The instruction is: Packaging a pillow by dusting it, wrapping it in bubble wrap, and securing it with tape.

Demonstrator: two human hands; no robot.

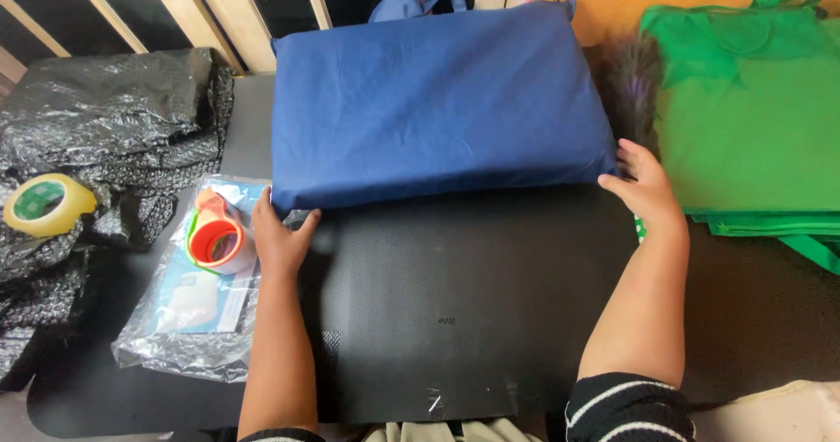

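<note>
A: So, where did the blue fabric bag (437,101) lie?

B: In the upper middle of the frame, flat on the black worktop (472,319), its handles pointing away from the person.

A: And the hands?

B: The left hand (278,241) pressed at its lower left corner, the right hand (646,184) at its lower right. Each grip was wide, fingers spread flat against the edge and closed on nothing, which I judged was to keep the bag square.

A: Anything beside them?

B: A tape dispenser (217,239) on a clear plastic packet (188,319), just left of the left hand. A yellow tape roll (45,204) sat on crumpled black plastic sheeting (114,118) at far left. Green fabric bags (752,118) were stacked at right.
</note>
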